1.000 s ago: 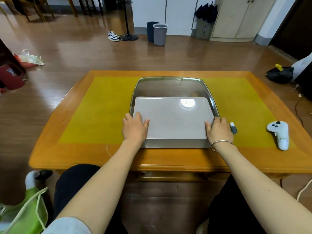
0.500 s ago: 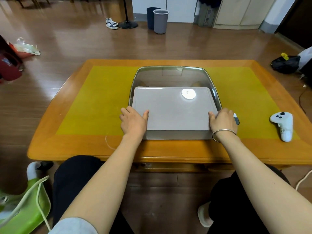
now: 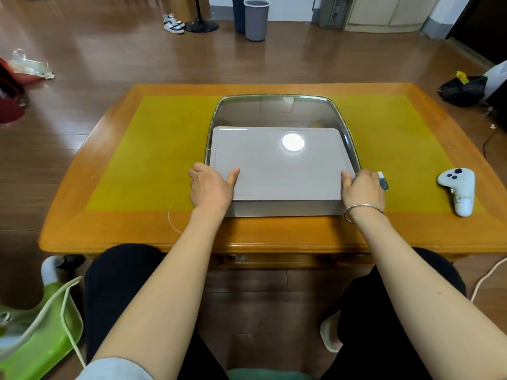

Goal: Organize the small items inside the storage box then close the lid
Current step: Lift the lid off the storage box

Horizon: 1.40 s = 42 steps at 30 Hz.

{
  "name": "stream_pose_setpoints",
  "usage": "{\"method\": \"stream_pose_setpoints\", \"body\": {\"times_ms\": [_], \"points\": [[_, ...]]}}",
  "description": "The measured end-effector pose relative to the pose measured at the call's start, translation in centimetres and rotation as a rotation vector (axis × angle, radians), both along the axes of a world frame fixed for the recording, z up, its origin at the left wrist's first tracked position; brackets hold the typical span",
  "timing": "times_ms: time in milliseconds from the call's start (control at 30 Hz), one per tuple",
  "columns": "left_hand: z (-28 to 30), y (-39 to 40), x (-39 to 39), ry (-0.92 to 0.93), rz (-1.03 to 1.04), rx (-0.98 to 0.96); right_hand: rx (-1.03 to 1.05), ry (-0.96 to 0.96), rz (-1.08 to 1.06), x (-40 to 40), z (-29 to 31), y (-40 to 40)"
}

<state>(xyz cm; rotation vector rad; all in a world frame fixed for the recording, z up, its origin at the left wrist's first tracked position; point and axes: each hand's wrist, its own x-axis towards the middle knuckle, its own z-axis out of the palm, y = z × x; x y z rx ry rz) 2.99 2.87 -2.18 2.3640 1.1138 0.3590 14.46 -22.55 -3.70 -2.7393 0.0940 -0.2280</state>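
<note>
Two hands at work: left hand [image 3: 210, 186] and right hand [image 3: 362, 187], one at each near corner of the lid [image 3: 277, 163].
Left hand: grips the lid's near-left edge, thumb on top, fingers curled down the side.
Right hand: grips the near-right edge the same way, thumb on top.
Lid: grey, flat, lying over the near part of the storage box [image 3: 279, 111]; the far part of the box is uncovered.
Storage box: clear-walled, mid-counter [image 3: 137, 234], on the yellow mat [image 3: 153, 149].
Contents: hidden under the lid; cannot tell how they are sorted.
Done, by my reading: sorting likely over, lid brought on.
Left: slide the lid square over the rim and press it shut.
Stray: a small capped item [image 3: 382, 182] beside the right hand, outside the box.
</note>
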Motion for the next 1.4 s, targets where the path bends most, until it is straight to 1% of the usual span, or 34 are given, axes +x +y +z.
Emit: {"method": "stream_pose_setpoints", "body": {"times_ms": [167,400,500,633,833,1000,1133,1233,1300,1400], "points": [[-0.2,-0.1,-0.1,0.016,-0.006,0.013,-0.032,0.02,0.028,0.1,0.7,0.0],[-0.2,0.1,-0.2,0.025,-0.027,0.015,-0.038,-0.049,0.045,-0.9,0.5,-0.5],[0.0,0.1,-0.4,-0.005,-0.032,0.021,-0.028,-0.05,0.049,-0.9,0.7,-0.4],[0.4,-0.1,-0.4,-0.045,-0.011,0.02,0.005,-0.018,0.063,-1.0,0.9,-0.3],[0.2,-0.3,-0.9,0.019,-0.044,0.071,0.073,0.045,0.067,-1.1,1.6,-0.3],[0.4,0.1,-0.8,0.013,-0.06,0.041,0.161,0.023,0.08,-0.7,2.7,-0.4],[0.3,1.4,-0.9,-0.006,-0.113,-0.026,0.318,0.111,0.111,-0.2,3.6,-0.8],[0.6,2.3,-0.8,-0.029,-0.19,-0.11,0.456,0.136,0.124,-0.2,4.1,-0.8],[1.1,2.5,-0.6,-0.038,-0.233,-0.114,0.653,0.146,0.12,-0.4,4.3,-0.6],[2.1,2.9,0.1,0.009,-0.262,-0.044,0.913,0.146,0.154,-0.9,4.8,-0.3]]}}
